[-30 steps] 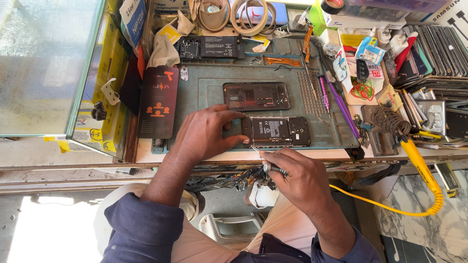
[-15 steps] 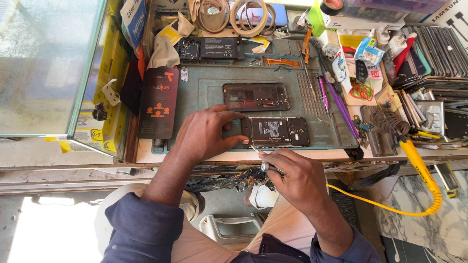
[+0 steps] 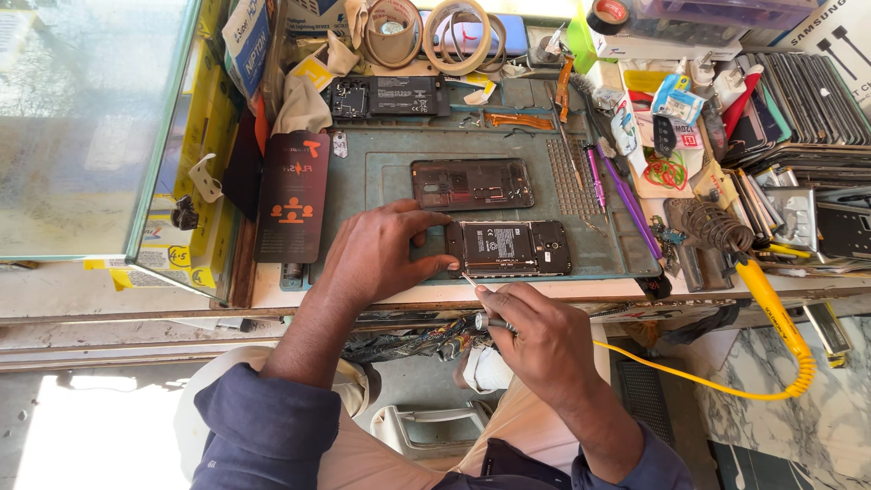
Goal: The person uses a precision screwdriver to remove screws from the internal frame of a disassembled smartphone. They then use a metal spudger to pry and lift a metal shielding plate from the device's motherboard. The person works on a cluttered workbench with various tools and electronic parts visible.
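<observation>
Nearest, right hand [image 3: 535, 340] clenched around a small screwdriver [image 3: 479, 298], tip angled up at the lower left corner of the opened phone [image 3: 508, 248]. Just beyond, left hand [image 3: 381, 254] flat on the green work mat [image 3: 381, 177], fingertips pinning the phone's left end, grasping nothing. Phone lying back-off near the desk [image 3: 272, 292] front edge, with the removed back cover [image 3: 472, 183] just behind it and a second dark board [image 3: 390, 96] farther back among tape rolls [image 3: 426, 32]. Likely a screw being worked at that corner; next calls for keeping the tip seated and the phone pinned. Against the earlier frames, almost nothing changed: same hold, screwdriver tip nudged slightly closer to the phone.
</observation>
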